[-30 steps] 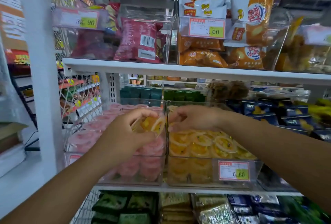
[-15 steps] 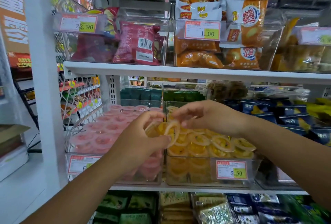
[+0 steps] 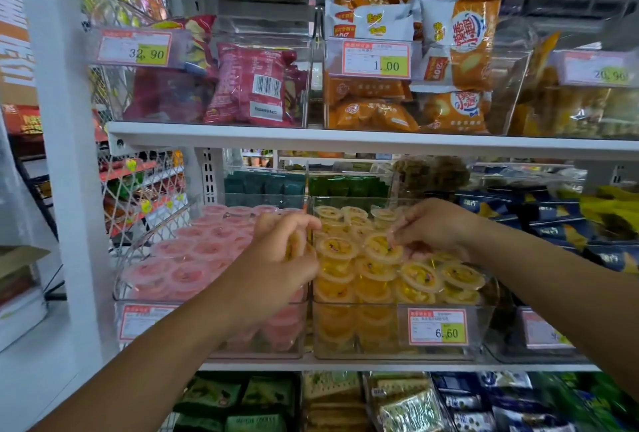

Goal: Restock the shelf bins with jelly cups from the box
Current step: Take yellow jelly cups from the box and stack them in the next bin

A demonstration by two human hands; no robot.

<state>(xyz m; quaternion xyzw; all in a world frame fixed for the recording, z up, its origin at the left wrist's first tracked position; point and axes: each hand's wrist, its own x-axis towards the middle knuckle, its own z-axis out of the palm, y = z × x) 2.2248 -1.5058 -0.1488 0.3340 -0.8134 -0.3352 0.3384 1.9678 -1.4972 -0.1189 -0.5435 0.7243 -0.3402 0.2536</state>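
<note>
**Yellow bin, middle shelf: seating cups on the heap**

Nearest: your left hand [image 3: 280, 255] hangs over the seam where the pink bin [image 3: 207, 331] meets the yellow bin [image 3: 363, 334]. Its fingers curl round a yellow jelly cup [image 3: 294, 245]. The cup is half hidden, so there may be more than one.

Further in: your right hand [image 3: 432, 227] is over the middle of the yellow bin, fingertips pinching the rim of the top cup [image 3: 383, 249], which rests on the heap. The hands are apart but near each other.

To do it well: set each cup lid-up in a hollow between its neighbours. The heap already rises above the front wall, and the cups by the front right corner tilt, so they probably slide easily. The back edge looks lower, so feed there. Keep yellow out of the pink bin.

Beyond: green packets [image 3: 345, 186].
</note>
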